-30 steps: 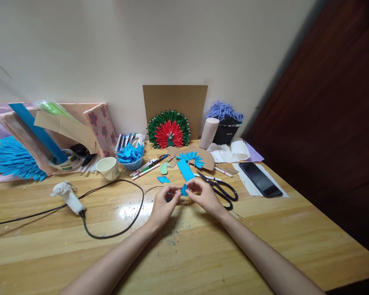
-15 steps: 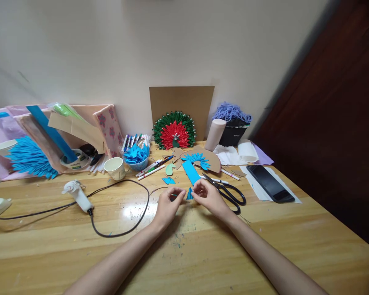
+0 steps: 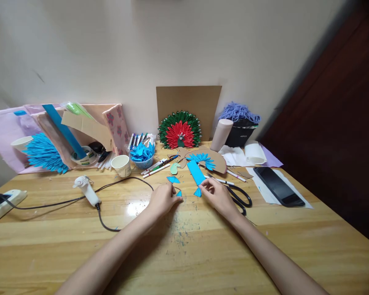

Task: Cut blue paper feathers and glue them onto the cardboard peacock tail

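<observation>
A head-worn camera looks forward and down over the tabletop (image 3: 172, 262), facing the wall (image 3: 184, 45).

The right grip (image 3: 217, 196) partly hid the scissors (image 3: 249, 197) behind it; the left grip (image 3: 162, 200) partly covered a small blue piece (image 3: 179, 193). Farther left, the view's edge cropped the power strip (image 3: 14, 200).

Pale wall (image 3: 117, 49) behind a glossy wooden table (image 3: 184, 262)

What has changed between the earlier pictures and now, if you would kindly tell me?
The left hand has let go of the pleated blue piece and moved left to another blue piece; the right hand remains at the pleated one. The scissors, phone and blue strip lie as they were.
</observation>
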The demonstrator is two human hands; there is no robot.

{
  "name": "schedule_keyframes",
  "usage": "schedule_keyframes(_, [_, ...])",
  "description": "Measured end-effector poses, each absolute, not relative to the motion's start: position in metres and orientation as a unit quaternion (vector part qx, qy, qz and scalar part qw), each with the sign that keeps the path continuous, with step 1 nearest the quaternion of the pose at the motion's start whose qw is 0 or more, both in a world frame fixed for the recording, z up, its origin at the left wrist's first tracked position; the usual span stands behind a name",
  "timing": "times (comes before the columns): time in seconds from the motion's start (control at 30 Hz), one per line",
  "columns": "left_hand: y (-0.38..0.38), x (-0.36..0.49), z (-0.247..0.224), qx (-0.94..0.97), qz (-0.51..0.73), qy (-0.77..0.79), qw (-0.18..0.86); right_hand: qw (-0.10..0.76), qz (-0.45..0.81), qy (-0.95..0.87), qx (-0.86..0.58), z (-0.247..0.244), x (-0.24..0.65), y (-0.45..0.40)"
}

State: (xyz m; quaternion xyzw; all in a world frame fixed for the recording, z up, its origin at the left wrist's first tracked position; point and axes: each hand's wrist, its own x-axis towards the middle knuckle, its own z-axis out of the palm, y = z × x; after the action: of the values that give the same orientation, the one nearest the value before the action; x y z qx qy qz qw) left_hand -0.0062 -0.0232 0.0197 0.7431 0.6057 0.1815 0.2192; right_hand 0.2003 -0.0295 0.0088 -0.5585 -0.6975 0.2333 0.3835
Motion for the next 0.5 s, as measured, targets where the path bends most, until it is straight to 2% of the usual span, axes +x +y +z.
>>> schedule_keyframes(0.23, [-0.027, -0.002, 0.018, 0.768, 0.192, 0.567, 0.226, 0.408, 0.267, -0.699, -0.523, 0.015, 0.194, -0.036])
schedule_keyframes(0.5, [-0.032, 0.01, 0.03, 0.767, 0.198, 0.479, 0.378, 0.356, 0.243, -0.793, -0.431, 0.022, 0.188, -0.044])
